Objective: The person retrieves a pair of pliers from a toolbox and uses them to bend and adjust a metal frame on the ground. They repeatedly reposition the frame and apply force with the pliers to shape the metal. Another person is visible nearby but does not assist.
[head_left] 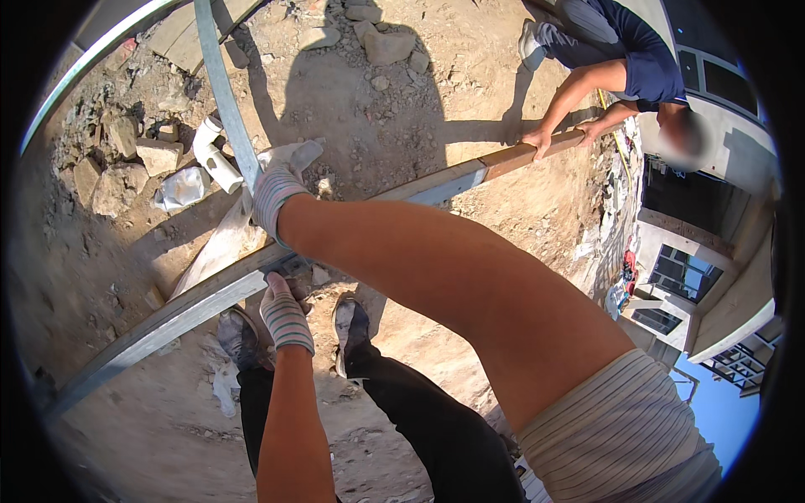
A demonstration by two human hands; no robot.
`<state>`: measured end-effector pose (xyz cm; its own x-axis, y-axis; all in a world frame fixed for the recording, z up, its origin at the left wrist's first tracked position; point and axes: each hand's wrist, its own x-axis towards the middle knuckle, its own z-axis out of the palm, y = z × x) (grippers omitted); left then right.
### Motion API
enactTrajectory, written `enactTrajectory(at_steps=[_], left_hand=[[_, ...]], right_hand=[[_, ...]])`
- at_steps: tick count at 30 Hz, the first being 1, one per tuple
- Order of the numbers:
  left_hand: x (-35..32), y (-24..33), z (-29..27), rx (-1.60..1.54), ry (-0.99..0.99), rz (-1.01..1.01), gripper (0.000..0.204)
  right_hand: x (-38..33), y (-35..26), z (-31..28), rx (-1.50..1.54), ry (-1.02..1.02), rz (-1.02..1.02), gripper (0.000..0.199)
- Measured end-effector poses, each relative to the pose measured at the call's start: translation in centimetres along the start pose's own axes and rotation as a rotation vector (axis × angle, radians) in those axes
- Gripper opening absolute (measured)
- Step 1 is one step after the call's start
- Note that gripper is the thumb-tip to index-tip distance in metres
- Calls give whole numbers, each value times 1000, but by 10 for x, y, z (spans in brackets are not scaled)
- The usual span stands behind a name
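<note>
Both my hands wear pale striped gloves. My right hand (275, 194) is closed around the lower end of a grey metal bar (220, 88) that rises toward the upper left. Its fingers are partly hidden behind the wrist. My left hand (287, 312) is closed at the near edge of a long beam (193, 298), close to a small dark piece whose kind I cannot make out. The beam, grey metal with a wooden part, runs diagonally across the view under my right arm. At its far right end a co-worker (625, 63) bends over with both hands on the wood.
White pipe pieces (216, 159), broken stones (113, 180) and a crumpled clear plastic piece (183, 189) lie on the dirt to the left. Larger rocks (387, 46) lie farther off. My shoes (352, 327) stand just behind the beam. Buildings (683, 272) line the right.
</note>
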<state>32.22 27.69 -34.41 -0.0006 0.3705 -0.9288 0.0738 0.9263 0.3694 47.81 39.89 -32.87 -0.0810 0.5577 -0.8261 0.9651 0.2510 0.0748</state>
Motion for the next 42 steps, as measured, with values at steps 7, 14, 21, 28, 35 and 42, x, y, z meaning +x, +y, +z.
enactTrajectory(at_steps=[7, 14, 21, 28, 35, 42], left_hand=[[10, -9, -6, 154, 24, 229, 39], [0, 6, -2, -432, -94, -153, 33], [20, -16, -2, 134, 174, 358, 31], [9, -2, 5, -116, 35, -24, 38], [5, -9, 5, 67, 82, 164, 45], [5, 0, 0, 64, 20, 192, 32]], right_hand=[[-2, -1, -7, 62, 23, 24, 29], [4, -2, 4, 111, -14, 67, 32], [7, -5, 3, 61, 5, 8, 29], [6, 3, 9, 133, 3, 23, 26], [19, -2, 29, 81, -4, 59, 30], [18, 2, 15, 265, 3, 68, 33]])
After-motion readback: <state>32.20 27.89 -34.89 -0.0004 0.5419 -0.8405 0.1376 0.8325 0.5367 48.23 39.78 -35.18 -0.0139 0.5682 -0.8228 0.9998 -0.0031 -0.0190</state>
